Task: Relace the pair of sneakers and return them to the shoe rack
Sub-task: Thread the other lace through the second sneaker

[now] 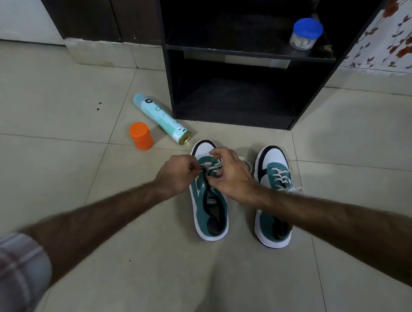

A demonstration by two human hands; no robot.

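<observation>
nearby, spray can (161, 118), orange cap (141, 136); left hand (174, 175), right hand (228, 175) pinch lace (210, 168) over sneaker (209, 204).

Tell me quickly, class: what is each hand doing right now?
Left hand: pinching the white lace of the left sneaker.
Right hand: fingers curled at the same lace.

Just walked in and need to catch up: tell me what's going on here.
A person is lacing the left sneaker on the tiled floor. Both the left hand and the right hand pinch its white lace over the eyelets. The right sneaker stands beside it, already laced, untouched. The dark shoe rack ahead holds only a blue-lidded jar, so neither shoe is back yet. A spray can lies on its side beside an orange cap.
</observation>
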